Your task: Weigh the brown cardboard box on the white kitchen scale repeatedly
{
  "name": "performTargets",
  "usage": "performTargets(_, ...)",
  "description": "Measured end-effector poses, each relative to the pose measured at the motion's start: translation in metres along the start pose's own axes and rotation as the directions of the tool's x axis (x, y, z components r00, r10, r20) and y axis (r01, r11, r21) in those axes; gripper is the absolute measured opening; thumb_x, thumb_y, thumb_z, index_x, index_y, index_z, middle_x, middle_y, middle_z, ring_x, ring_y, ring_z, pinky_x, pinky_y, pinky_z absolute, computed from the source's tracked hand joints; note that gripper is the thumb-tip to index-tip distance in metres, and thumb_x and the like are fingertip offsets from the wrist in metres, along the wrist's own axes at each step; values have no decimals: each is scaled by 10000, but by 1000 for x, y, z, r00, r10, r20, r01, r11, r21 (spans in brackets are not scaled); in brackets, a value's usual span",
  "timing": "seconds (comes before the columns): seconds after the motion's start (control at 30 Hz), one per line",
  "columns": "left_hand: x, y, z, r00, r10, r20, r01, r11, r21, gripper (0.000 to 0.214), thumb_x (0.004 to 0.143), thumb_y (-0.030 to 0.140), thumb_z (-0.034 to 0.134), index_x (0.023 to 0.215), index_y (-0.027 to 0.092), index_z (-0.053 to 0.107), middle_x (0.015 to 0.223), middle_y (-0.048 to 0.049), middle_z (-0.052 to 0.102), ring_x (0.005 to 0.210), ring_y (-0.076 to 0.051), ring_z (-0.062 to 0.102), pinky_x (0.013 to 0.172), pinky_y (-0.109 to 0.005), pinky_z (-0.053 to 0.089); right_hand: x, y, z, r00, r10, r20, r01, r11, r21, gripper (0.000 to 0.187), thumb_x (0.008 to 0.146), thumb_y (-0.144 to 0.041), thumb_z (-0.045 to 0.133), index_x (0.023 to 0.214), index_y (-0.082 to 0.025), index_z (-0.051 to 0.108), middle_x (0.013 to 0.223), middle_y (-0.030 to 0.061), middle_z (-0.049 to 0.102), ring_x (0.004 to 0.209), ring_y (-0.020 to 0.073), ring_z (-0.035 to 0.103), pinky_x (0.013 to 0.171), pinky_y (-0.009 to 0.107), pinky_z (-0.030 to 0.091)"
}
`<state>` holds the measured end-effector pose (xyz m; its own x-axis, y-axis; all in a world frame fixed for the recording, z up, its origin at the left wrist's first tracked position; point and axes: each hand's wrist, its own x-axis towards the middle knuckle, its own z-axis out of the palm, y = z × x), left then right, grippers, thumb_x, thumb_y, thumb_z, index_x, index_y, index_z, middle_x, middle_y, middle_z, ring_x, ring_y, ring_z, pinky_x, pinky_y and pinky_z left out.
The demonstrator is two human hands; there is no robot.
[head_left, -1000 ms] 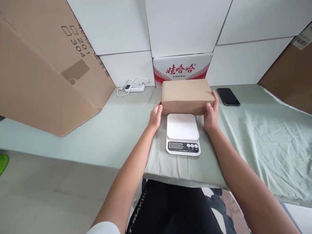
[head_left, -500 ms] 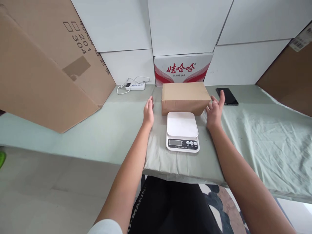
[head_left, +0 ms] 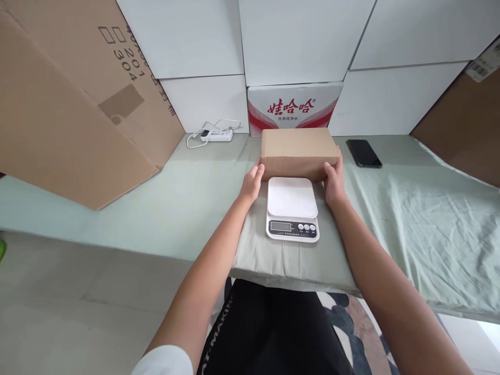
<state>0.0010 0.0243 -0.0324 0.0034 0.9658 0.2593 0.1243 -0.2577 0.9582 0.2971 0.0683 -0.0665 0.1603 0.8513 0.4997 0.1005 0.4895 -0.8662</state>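
A brown cardboard box (head_left: 299, 151) lies on the green cloth just behind a white kitchen scale (head_left: 292, 207). My left hand (head_left: 252, 183) presses against the box's left end, fingers closed on its lower corner. My right hand (head_left: 333, 179) grips the box's right end the same way. The box rests on the cloth between both hands. The scale's plate is bare and its display faces me.
A black phone (head_left: 363, 153) lies to the right of the box. A white power strip (head_left: 216, 136) with cable sits at the back left. A red-and-white carton (head_left: 294, 107) stands behind the box. A large cardboard sheet (head_left: 74, 104) leans at left. Green cloth (head_left: 422, 219) covers the table.
Half a second ago both hands were off the box, open at its sides. Now they have closed in again and hold its two ends.
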Motion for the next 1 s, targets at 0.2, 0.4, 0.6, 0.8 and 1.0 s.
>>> performTargets(0.2, -9, 26, 0, 979, 201, -35, -200, 979, 27, 1071, 978, 1022, 427, 1680, 244, 649, 1688, -146, 728, 1677, -423, 575, 1387, -545, 458, -8, -51, 7, 986, -160, -53, 156, 985, -79, 1131, 868, -840, 697, 1820, -390, 284, 1924, 75, 353, 1848, 392, 261, 1512, 700, 243)
performTargets(0.4, -67, 39, -12, 965, 261, -13, -261, 963, -71, 973, 1046, 927, 461, 1725, 245, 603, 1753, -140, 672, 1727, -400, 527, 1421, -518, 440, -58, -95, -14, 972, -235, -28, 228, 962, -152, 1026, 953, -777, 678, 1814, -350, 322, 1894, 120, 357, 1834, 428, 250, 1505, 728, 215)
performTargets(0.6, -106, 34, -10, 982, 189, -5, -189, 981, -49, 941, 1076, 898, 427, 1742, 251, 575, 1772, -153, 650, 1728, -407, 527, 1428, -565, 435, -97, -102, -19, 980, -189, -66, 168, 954, -247, 851, 995, -734, 634, 1722, -324, 469, 1776, 153, 505, 1702, 458, 448, 1452, 801, 259)
performTargets(0.8, -105, 34, -5, 987, 159, -24, -159, 987, -16, 978, 1060, 925, 425, 1744, 241, 568, 1814, -160, 601, 1764, -414, 472, 1456, -585, 396, -91, -112, -14, 981, -160, -106, 126, 953, -275, 769, 1023, -741, 571, 1666, -320, 542, 1687, 155, 589, 1665, 463, 486, 1408, 811, 332)
performTargets(1.0, -105, 28, -8, 993, 91, -77, -92, 996, -8, 1018, 1038, 946, 450, 1779, 251, 524, 1887, -136, 500, 1789, -392, 431, 1480, -551, 374, -87, -96, -24, 980, -178, -84, 153, 958, -244, 803, 1049, -759, 510, 1765, -405, 430, 1688, 137, 604, 1621, 451, 568, 1336, 804, 454)
